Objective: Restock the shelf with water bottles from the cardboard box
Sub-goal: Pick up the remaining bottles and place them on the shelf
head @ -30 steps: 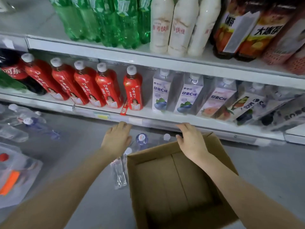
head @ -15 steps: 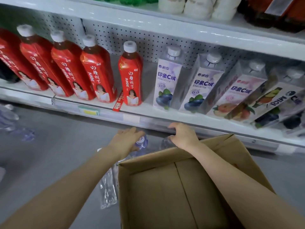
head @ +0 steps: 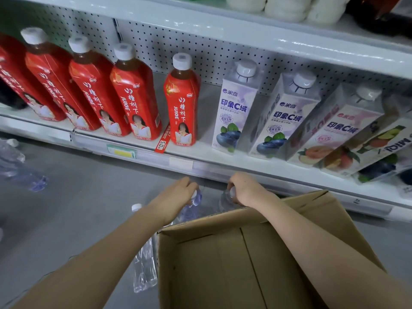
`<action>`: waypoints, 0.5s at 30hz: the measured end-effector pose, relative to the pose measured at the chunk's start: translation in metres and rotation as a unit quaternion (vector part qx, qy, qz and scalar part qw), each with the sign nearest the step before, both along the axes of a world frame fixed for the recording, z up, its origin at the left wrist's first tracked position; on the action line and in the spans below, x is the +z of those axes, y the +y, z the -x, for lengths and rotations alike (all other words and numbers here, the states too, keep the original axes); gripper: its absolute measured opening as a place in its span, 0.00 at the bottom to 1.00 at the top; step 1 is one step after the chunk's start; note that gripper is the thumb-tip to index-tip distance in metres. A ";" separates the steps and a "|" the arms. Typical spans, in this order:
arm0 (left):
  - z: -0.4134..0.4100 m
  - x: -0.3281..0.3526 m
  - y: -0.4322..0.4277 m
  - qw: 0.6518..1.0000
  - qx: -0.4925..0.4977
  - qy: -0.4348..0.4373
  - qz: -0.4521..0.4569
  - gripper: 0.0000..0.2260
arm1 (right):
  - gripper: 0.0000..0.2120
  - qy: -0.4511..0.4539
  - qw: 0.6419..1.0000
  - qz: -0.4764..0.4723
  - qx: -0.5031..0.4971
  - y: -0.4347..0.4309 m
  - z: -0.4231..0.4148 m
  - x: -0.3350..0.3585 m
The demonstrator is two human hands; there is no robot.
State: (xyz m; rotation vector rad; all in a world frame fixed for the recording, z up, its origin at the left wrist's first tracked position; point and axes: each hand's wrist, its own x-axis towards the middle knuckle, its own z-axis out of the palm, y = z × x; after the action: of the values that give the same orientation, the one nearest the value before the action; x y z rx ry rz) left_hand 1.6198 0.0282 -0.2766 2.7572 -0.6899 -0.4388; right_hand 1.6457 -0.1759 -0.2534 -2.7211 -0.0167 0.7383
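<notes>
Left bottle and right bottle, 2 waters, stand just beyond the cardboard box, under the juice shelf. Our left hand curls round one neck; our right hand pinches the other's cap. Box looks bare: we judge restocking nearly done. Shelf edge close overhead; room leftward.

Place: a shop, drinks aisle.
Shelving: white metal shelf with perforated back panel, across the upper frame.
Stock: matching red juice bottles in a row at upper left; blueberry drink cartons right of centre.
Pricing: yellow tag and red price tag on the shelf edge, centre left.
Restocking: open cardboard box, lower centre.
</notes>
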 end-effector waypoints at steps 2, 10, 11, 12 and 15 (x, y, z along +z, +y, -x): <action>-0.003 0.003 0.006 1.000 0.011 -0.018 0.017 0.17 | 0.10 -0.019 0.999 -0.026 -0.014 -0.004 0.003 0.003; -0.014 0.080 0.012 0.992 0.005 -0.110 0.057 0.20 | 0.14 -0.134 0.985 -0.079 -0.068 -0.009 0.016 0.075; -0.013 0.094 0.013 0.992 0.017 -0.111 0.065 0.19 | 0.14 -0.148 0.983 -0.086 -0.067 -0.008 0.019 0.089; -0.010 0.115 0.013 0.991 0.030 -0.108 0.075 0.18 | 0.15 -0.159 0.980 -0.096 -0.069 -0.009 0.024 0.108; -0.003 0.187 0.010 0.987 0.073 -0.100 0.101 0.15 | 0.16 -0.187 0.971 -0.128 -0.080 -0.014 0.037 0.174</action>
State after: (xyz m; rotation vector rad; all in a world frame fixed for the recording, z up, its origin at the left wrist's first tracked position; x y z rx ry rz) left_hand 1.6227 0.0377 -0.0897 2.6564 -0.5392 -0.0570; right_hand 1.6084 -0.1895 -0.0795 -2.5339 0.0202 0.1562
